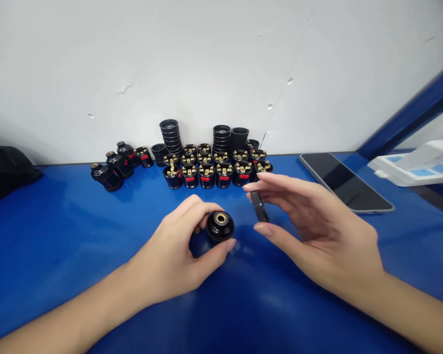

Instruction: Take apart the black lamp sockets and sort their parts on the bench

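My left hand point(186, 241) is closed round a glossy black lamp holder point(220, 226), its domed top with a brass-rimmed hole turned towards me. To its right, my right hand point(310, 221) grips a short black ring point(259, 206) by its edges between thumb and fingers, tilted on its side. The ring and the lamp holder are apart. Just beyond both hands stand rows of open black socket bodies point(206, 175) with brass contacts on top and red tabs on some of their sides. How far down the held lamp holder reaches is hidden by my fingers.
Several domed lamp holders point(106, 177) stand at the left on the blue table point(59, 236). Stacked black rings point(171, 135) rise behind the sockets near the white wall point(206, 59). At the right lie a phone point(345, 182) and a white power strip point(417, 169). A black object point(7, 169) sits far left.
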A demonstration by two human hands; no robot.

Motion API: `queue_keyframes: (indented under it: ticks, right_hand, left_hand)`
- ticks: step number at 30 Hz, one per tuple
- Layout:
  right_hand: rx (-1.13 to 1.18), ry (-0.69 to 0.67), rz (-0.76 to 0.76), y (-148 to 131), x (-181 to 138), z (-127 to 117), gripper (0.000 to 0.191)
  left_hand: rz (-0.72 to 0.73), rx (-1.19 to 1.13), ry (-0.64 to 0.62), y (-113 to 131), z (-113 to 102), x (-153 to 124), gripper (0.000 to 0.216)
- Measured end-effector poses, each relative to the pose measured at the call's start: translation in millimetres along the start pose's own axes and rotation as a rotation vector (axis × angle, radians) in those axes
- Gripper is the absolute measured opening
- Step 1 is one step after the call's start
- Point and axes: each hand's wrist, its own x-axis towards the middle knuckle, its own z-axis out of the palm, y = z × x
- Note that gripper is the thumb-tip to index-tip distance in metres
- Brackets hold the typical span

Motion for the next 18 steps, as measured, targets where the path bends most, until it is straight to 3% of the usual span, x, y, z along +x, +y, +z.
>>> queue_keyframes:
  ticks: [4,10,18]
  right_hand:
    - [0.0,-0.029,0.015,-5.7,-6.3,0.2,0.072]
    - [-0.038,-0.172,-0.047,-13.6,-12.0,-1.6,0.084]
    - [-0.111,-0.225,-0.059,-10.1,-12.0,1.2,0.086]
  left_hand:
    - [0.095,-0.028,0.045,-1.3,0.5,-3.9,0.059]
    - [0.409,0.139,0.169,3.8,-5.9,-7.7,0.048]
    - [0.434,0.283,0.217,4.2,-13.0,-8.4,0.03]
